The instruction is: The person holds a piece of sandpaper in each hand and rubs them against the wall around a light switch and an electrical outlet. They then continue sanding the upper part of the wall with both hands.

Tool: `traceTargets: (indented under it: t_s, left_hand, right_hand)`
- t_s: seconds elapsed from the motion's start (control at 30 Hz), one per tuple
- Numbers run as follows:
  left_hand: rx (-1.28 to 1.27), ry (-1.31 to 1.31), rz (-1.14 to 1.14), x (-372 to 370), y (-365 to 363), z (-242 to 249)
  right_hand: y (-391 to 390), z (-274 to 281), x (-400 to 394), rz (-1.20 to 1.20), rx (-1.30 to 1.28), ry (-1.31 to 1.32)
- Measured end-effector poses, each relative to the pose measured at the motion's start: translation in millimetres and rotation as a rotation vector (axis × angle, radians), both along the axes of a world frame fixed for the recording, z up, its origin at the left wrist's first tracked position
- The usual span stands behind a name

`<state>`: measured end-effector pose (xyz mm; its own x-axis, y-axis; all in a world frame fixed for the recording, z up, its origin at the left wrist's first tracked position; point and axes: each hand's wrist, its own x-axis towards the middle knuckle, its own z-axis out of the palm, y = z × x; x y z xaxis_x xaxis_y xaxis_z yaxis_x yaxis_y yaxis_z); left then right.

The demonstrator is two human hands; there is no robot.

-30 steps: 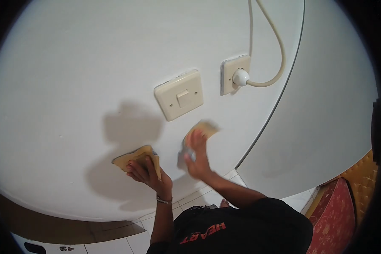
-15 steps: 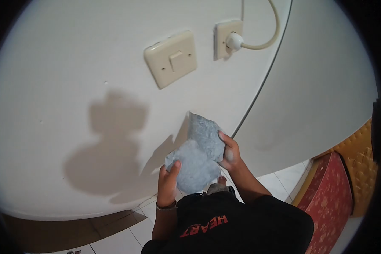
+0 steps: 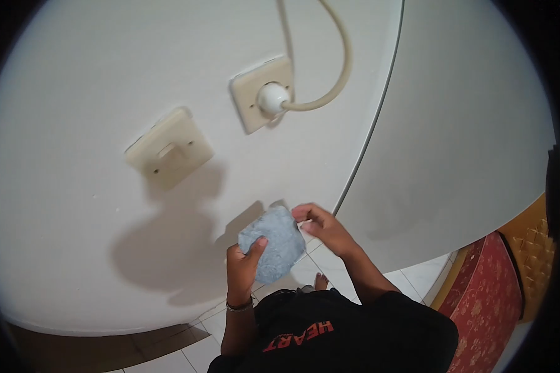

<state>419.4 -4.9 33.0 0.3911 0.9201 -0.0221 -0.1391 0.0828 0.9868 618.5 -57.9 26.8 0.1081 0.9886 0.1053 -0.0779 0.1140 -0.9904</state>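
A grey-blue cloth (image 3: 274, 242), folded into a compact pad with pale, dusty-looking patches, is in front of my body near the wall. My left hand (image 3: 244, 264) grips its lower left side, the thumb pressed on the front and the other fingers hidden behind. At the upper right edge of the cloth is my right hand (image 3: 322, 225), its fingers bent and the thumb apart from them. Those fingertips are at or just touching the edge; contact is hard to tell. A small darker part of the cloth shows behind the top edge.
On the white wall (image 3: 62, 205) are a cream light switch (image 3: 171, 149) and a socket (image 3: 246, 93) with a white plug (image 3: 272, 98) and cable. A grey panel (image 3: 454, 143) stands to the right. Beyond it are a red patterned mattress (image 3: 485, 280) and a tan padded board (image 3: 532, 261).
The second flap of cloth at the right is now mostly behind the front part, and my right hand no longer grips it. The view has shifted, placing switch and socket further left and lower.
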Motion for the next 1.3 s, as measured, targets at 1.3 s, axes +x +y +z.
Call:
traceTargets:
  t_s: [1.3]
  left_hand:
    - [1.310,0.747,1.415,-46,101,64]
  right_hand:
    - [151,46,62,-0.767,1.002,-1.029]
